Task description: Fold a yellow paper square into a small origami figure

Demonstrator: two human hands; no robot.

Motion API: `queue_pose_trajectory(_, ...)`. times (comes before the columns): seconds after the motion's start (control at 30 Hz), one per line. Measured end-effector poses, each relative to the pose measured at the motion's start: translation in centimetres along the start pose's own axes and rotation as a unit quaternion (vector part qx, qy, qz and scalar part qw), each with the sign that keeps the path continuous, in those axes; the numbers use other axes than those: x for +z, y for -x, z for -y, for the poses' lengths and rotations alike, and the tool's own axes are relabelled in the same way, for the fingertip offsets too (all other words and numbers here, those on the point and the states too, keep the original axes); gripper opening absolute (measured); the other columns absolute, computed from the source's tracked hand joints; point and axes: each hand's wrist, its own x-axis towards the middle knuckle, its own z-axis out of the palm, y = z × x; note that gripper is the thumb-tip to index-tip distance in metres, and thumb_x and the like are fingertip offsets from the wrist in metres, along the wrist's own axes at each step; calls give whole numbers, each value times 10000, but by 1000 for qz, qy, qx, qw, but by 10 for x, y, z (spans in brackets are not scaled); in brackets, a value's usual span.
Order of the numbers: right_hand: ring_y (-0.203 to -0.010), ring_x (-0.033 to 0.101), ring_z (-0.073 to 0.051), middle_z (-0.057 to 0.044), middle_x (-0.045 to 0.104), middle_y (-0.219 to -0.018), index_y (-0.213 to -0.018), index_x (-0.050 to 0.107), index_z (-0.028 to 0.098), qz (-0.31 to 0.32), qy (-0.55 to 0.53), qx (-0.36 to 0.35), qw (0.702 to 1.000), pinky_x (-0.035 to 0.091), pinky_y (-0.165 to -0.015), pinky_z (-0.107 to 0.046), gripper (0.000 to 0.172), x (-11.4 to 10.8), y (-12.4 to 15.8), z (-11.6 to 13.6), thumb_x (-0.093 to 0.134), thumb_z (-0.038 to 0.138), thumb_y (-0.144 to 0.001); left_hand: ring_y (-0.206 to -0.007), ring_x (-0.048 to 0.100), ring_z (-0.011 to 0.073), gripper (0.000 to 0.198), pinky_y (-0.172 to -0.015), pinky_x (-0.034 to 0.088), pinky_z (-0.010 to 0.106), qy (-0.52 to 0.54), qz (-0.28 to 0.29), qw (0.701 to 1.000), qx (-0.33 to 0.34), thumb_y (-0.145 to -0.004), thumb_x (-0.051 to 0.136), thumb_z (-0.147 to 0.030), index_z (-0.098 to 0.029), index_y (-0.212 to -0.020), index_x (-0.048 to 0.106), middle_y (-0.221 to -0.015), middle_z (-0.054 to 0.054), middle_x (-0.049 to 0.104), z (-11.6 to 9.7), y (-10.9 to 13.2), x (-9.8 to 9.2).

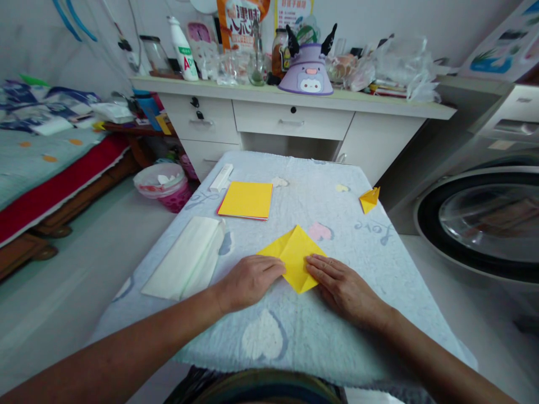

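A yellow square of paper [295, 255], partly folded into a diamond shape, lies on the pale blue cloth-covered table [295, 336]. My left hand [250, 280] rests on its left corner with fingers curled down onto the paper. My right hand [341, 283] lies flat on its right edge, fingers stretched out and pressing. Further back sits a stack of yellow paper sheets [246, 200] and a small folded yellow paper piece [369, 199] at the right edge.
A folded white cloth or bag [187, 258] lies at my left, a white stick-like object [221, 178] behind it. A cluttered white desk [295, 106] stands beyond, a washing machine [484, 224] to the right, a pink bin [164, 185] and a bed [42, 163] to the left.
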Motion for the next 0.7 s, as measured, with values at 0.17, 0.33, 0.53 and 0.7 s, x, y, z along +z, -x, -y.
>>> queue_pose_trajectory(0.17, -1075, 639, -238, -137, 688, -1163, -1148, 638, 143, 15, -99, 68, 993, 505, -944, -396, 273, -22, -13, 9, 481, 194, -930, -794, 691, 180, 222, -742, 537, 300, -8, 14, 996, -83, -954, 425, -189, -192, -955, 647, -846, 44, 722, -5, -9, -1)
queue_pose_trajectory(0.33, -687, 606, -153, -45, 659, -743, -776, 626, 166, 28, -176, 193, 965, 442, -640, -258, 292, -29, -32, 3, 420, 255, -963, -881, 685, 202, 175, -770, 505, 309, 4, 30, 979, -201, -952, 471, -269, -199, -1074, 575, -965, 49, 714, -15, -24, -5)
queue_pose_trajectory(0.53, -552, 514, -123, 1, 582, -619, -750, 607, 172, 30, -156, 323, 933, 321, -544, -237, 190, -15, -56, -12, 494, 249, -884, -870, 673, 205, 241, -715, 463, 284, 70, 28, 945, -317, -856, 583, -232, -219, -1089, 526, -949, 18, 696, -10, -44, -1)
queue_pose_trajectory(0.7, -600, 550, -141, -17, 642, -721, -997, 607, 168, -5, -146, 360, 922, 334, -568, -243, 178, -1, -59, -14, 522, 243, -860, -815, 642, 191, 301, -728, 452, 287, 40, -3, 939, -343, -864, 563, -207, -223, -1157, 498, -815, -13, 640, 3, -46, 9)
